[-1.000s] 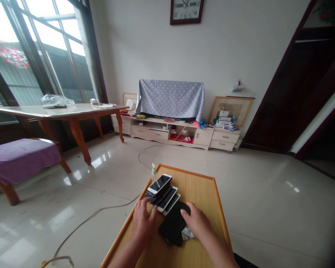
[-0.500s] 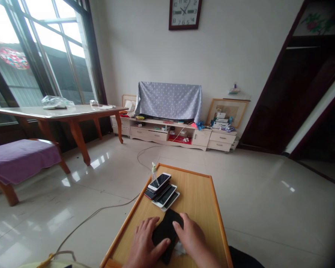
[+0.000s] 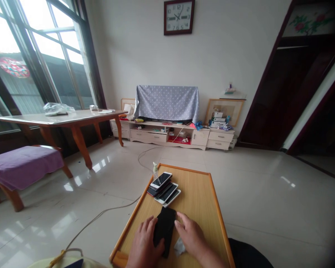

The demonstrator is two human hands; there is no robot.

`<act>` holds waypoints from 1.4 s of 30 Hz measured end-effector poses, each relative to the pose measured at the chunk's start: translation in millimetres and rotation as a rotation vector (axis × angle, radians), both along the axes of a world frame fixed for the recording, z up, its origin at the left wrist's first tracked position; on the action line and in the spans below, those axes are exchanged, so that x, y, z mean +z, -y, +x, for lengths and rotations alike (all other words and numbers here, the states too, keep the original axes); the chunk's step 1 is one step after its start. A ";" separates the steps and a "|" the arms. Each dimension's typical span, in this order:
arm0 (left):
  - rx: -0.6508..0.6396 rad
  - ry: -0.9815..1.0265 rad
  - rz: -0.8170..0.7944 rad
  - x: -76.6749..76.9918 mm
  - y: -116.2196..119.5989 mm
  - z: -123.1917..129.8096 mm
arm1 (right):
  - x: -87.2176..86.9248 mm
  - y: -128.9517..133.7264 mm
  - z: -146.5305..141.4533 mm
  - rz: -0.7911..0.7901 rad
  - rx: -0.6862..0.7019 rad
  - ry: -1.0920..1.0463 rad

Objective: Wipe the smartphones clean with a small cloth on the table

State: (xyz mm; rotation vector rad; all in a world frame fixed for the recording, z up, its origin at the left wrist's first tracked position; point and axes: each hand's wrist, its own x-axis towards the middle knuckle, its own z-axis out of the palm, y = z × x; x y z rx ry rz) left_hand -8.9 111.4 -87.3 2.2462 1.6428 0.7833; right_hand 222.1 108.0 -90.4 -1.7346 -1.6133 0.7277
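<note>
A black folded cloth [image 3: 165,227] lies flat and lengthwise on the small wooden table, close in front of me. My left hand [image 3: 147,238] rests along its left side, the curved fingers at the edge and the thumb over the black surface. At the right edge is my right hand [image 3: 191,234], its thumb and forefinger slightly apart. A crumpled white tissue [image 3: 179,246] lies partly under that hand. Just beyond the cloth are several stacked phones, with a white phone [image 3: 161,180] on top and a white-framed phone [image 3: 169,193] lower down.
A small pump bottle [image 3: 155,171] stands behind the phones at the left rim of the wooden table [image 3: 197,186]. A cable [image 3: 100,214] runs over the floor at left. Farther off are a low cabinet [image 3: 199,137], a big table [image 3: 80,116] and a stool with purple cloth [image 3: 25,163].
My right hand has drawn back from on top of the black cloth to its right edge, baring more of the cloth and tissue. My left hand stays at the left side. The view has tilted up slightly.
</note>
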 end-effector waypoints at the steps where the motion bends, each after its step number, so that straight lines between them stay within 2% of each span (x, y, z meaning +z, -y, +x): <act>1: 0.011 -0.017 0.011 0.8 1.5 -3.4 | -1.9 4.0 1.3 0.010 0.001 -0.007; 7: 0.151 -0.135 0.059 15.3 5.6 -25.7 | -4.9 21.2 2.6 0.040 -0.018 -0.022; 10: 0.193 -0.196 0.034 22.7 1.6 -31.8 | -2.9 24.1 0.5 0.044 -0.035 -0.014; 15: 0.226 -0.263 -0.018 26.8 -2.8 -32.4 | -1.1 30.1 0.7 0.050 -0.044 -0.041; 19: 0.239 -0.298 0.035 29.1 2.4 -27.8 | -1.8 39.5 3.4 0.067 -0.063 -0.027; 24: 0.152 -0.294 0.079 37.6 19.9 -7.5 | -0.1 49.5 1.7 0.076 -0.071 0.034; 29: -0.013 -0.291 -0.001 41.9 43.3 24.7 | 8.6 57.9 -1.4 0.090 -0.072 0.092; 31: -0.026 -0.322 -0.039 41.2 49.4 33.1 | 12.3 62.3 -1.6 0.104 -0.063 0.096; 35: -0.024 -0.348 -0.081 39.0 52.9 37.1 | 17.5 69.8 -1.3 0.134 -0.043 0.112; 42: -0.038 -0.277 -0.081 30.1 51.4 30.0 | 20.8 73.5 -0.9 0.157 -0.043 0.115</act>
